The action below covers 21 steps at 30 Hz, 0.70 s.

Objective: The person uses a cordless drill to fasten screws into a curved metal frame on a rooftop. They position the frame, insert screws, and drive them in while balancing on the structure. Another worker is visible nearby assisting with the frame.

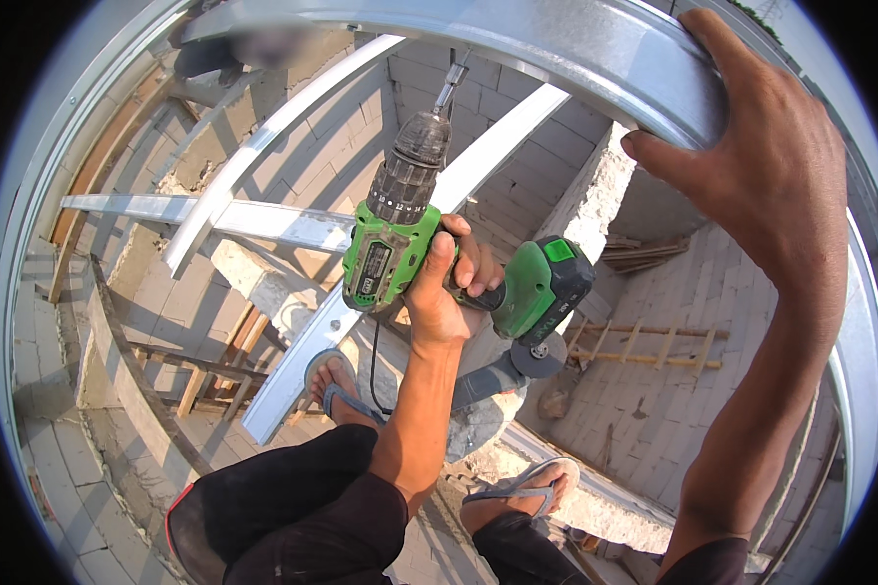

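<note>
My left hand (447,292) is wrapped around the grip of a green and black cordless drill (392,255). The drill tilts upward, its battery towards the right. A metal bit (449,90) in the chuck reaches up to the underside of a shiny galvanized steel channel (556,39) that curves across the top. Whether the tip touches a screw there is too small to tell. My right hand (761,146) grips the channel at upper right, thumb below its edge and fingers over the top.
An angle grinder (493,380) lies on the wall top between my sandalled feet (527,487). Thinner metal strips (293,375) cross below me. Rough concrete beams (595,195) edge deep block-walled rooms. A wooden ladder (654,346) lies far down at right. Another person (210,57) is at upper left.
</note>
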Motion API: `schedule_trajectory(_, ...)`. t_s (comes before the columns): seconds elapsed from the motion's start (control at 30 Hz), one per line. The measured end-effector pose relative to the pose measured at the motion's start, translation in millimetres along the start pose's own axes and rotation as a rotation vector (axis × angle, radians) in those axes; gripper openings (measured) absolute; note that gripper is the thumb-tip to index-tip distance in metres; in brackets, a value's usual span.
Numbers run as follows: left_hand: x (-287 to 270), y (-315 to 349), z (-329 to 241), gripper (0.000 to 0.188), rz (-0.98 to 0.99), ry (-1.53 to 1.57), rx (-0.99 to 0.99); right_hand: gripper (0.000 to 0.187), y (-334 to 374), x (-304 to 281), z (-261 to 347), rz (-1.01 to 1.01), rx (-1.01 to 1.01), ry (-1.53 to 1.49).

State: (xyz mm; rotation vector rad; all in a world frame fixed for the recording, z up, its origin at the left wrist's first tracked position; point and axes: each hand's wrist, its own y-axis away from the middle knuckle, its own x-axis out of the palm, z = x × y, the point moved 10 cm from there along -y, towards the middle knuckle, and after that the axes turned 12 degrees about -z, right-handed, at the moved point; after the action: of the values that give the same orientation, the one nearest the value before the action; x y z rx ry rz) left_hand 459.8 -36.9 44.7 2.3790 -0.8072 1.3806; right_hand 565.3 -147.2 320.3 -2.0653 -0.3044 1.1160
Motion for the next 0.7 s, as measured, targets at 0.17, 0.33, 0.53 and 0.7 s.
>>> schedule_trajectory(0.17, 0.9, 0.6, 3.8, 0.027, -0.001, 0.067, -0.004, 0.086, -0.5, 1.2, -0.9, 0.003, 0.003, 0.001)
schedule_trajectory(0.33, 2.5, 1.0, 1.7, 0.027, -0.001, 0.063, 0.007, 0.087, 0.8, 1.3, -0.3, 0.006, 0.007, 0.002)
schedule_trajectory(0.53, 0.8, 2.6, 0.9, 0.024, 0.006, 0.017, -0.026, 0.087, 1.3, 2.4, -0.1, 0.012, 0.016, 0.001)
schedule_trajectory(0.7, 2.6, 0.9, 2.4, 0.024, 0.04, 0.032, -0.004, 0.088, 2.3, 2.8, 0.4, 0.015, 0.019, 0.001)
